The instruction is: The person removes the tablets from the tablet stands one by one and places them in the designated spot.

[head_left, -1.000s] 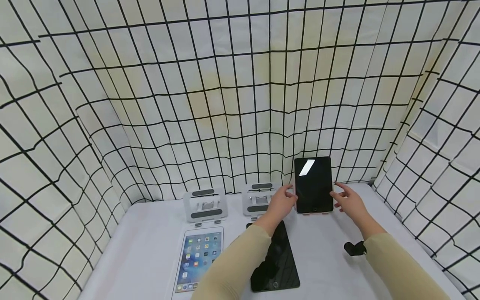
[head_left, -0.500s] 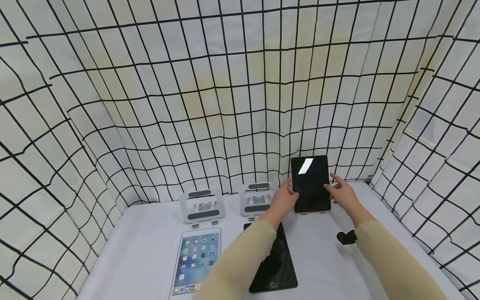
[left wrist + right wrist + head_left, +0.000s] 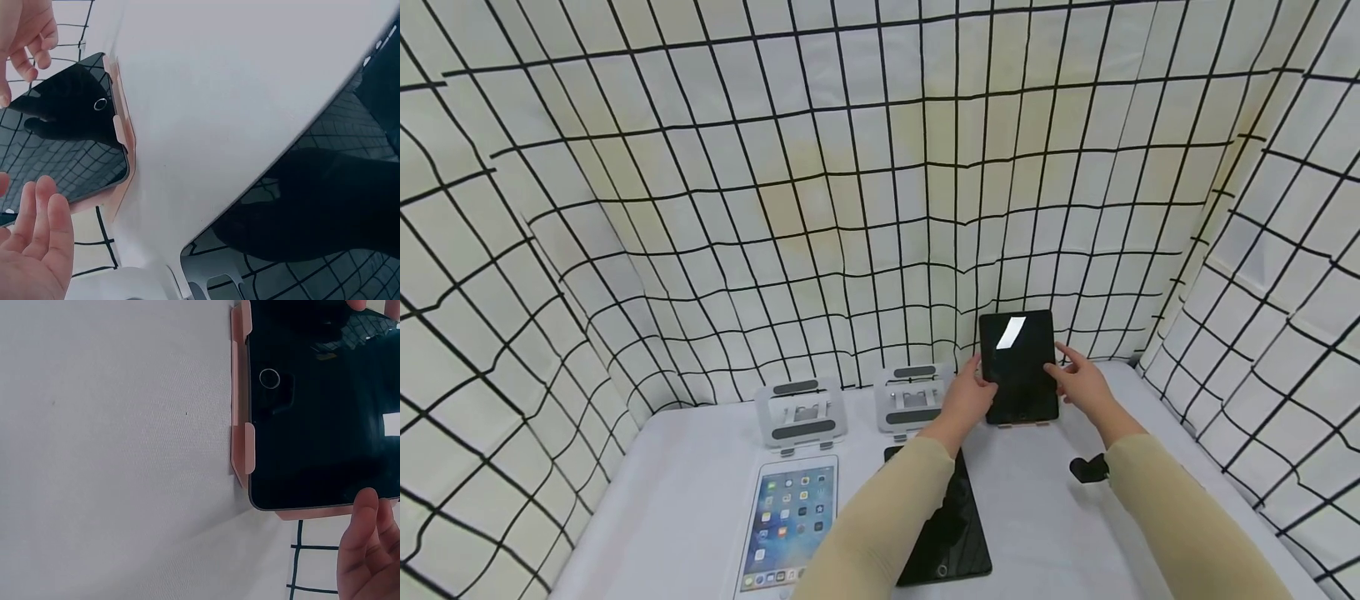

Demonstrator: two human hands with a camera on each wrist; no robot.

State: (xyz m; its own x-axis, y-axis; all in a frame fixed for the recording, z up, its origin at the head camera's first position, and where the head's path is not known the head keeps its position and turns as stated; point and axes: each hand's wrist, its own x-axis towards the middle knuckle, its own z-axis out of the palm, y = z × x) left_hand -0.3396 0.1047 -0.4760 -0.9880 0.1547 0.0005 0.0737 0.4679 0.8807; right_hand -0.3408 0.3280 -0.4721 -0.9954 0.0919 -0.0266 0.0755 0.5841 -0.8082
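Note:
A black tablet (image 3: 1018, 367) stands upright, leaning back on a rose-pink stand (image 3: 239, 400) whose lower lips hook over its bottom edge. My left hand (image 3: 966, 400) holds the tablet's left edge, thumb toward the screen. On the other side, my right hand (image 3: 1084, 387) pinches the right edge, its thumb (image 3: 365, 503) at the front and other fingers toward the back. The left wrist view shows the left hand's fingers (image 3: 47, 219) extended beside the tablet's edge. Most of the stand is hidden behind the tablet.
Two grey-white stands (image 3: 801, 412) with dark pads sit to the left at the back. Before them lie a white tablet (image 3: 790, 525) with app icons and a larger black tablet (image 3: 955, 533), partly under my left sleeve. Black-gridded white cloth (image 3: 850, 208) walls the table.
Both hands have moved slightly up the tablet's sides, and the right hand has closed in on its edge. The tablet stays on its stand; the head view has shifted a little.

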